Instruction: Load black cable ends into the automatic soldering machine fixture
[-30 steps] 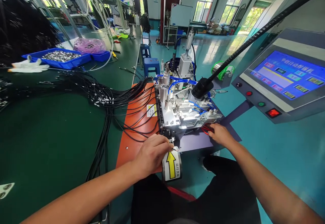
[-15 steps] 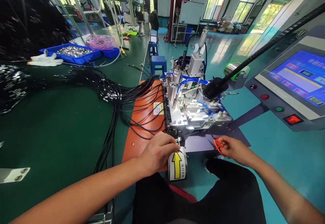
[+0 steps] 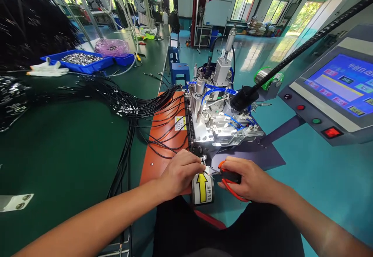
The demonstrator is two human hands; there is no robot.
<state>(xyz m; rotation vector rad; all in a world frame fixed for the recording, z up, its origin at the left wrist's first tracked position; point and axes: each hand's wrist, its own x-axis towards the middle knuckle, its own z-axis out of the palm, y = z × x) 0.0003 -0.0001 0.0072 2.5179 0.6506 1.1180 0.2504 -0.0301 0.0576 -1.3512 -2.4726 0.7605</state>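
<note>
My left hand (image 3: 185,171) is closed in a pinch on the end of a thin black cable, at the front of the machine's conveyor. Fine pale wire tips (image 3: 210,176) stick out past its fingertips. My right hand (image 3: 247,177) grips red-handled pliers (image 3: 233,187), whose small metal jaws point left and reach the wire tips. Whether the jaws have closed on a wire is too small to make out. Below both hands sits the conveyor end with a yellow arrow label (image 3: 201,189). Several black cables (image 3: 163,140) lie across the orange plate (image 3: 151,177) into the machine's edge.
The metal machine (image 3: 221,121) with blue air tubes stands ahead. A control screen (image 3: 344,82) is at the right, with a black flexible arm (image 3: 279,70) crossing above. On the green table (image 3: 72,144) are a blue tray (image 3: 87,67) of metal parts and a white glove (image 3: 48,68).
My right hand has come left and turned, bringing the pliers from beside the machine base to the wire tips. My left hand keeps its pinch in nearly the same place.
</note>
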